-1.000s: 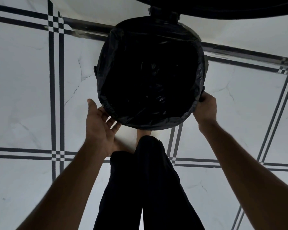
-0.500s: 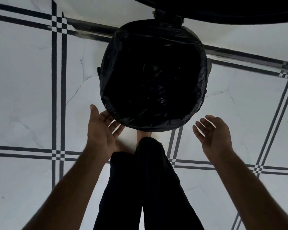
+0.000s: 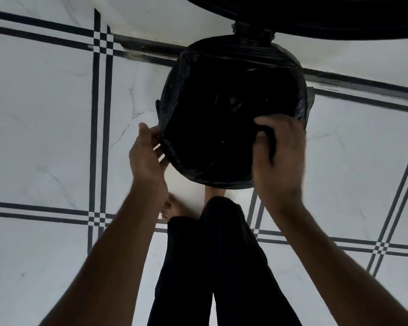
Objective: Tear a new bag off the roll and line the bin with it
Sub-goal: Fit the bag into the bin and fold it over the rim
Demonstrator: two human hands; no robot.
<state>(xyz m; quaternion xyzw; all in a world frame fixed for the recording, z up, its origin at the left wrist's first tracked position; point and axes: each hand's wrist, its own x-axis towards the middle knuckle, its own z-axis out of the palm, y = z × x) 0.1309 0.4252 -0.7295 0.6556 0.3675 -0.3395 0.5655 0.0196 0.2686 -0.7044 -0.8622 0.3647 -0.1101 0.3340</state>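
Observation:
A round bin (image 3: pixel 231 45) stands on the floor ahead of me, its lid (image 3: pixel 316 17) raised at the top of the view. A black bag (image 3: pixel 217 128) lines it, its edge folded over the rim all around. My left hand (image 3: pixel 146 151) rests against the left side of the rim with fingers on the bag's folded edge. My right hand (image 3: pixel 278 156) is over the near right part of the rim, fingers curled around a dark fold of the bag. No roll of bags is in view.
The floor is white marble-look tile (image 3: pixel 45 137) with dark double stripes. My legs in black trousers (image 3: pixel 217 267) and a bare foot (image 3: pixel 172 209) stand right behind the bin. A pale wall (image 3: pixel 163 17) rises behind the bin.
My right hand came off the rim's right side, opened, then moved up and left over the rim and closed on the bag. My left hand rose to the bag's left edge.

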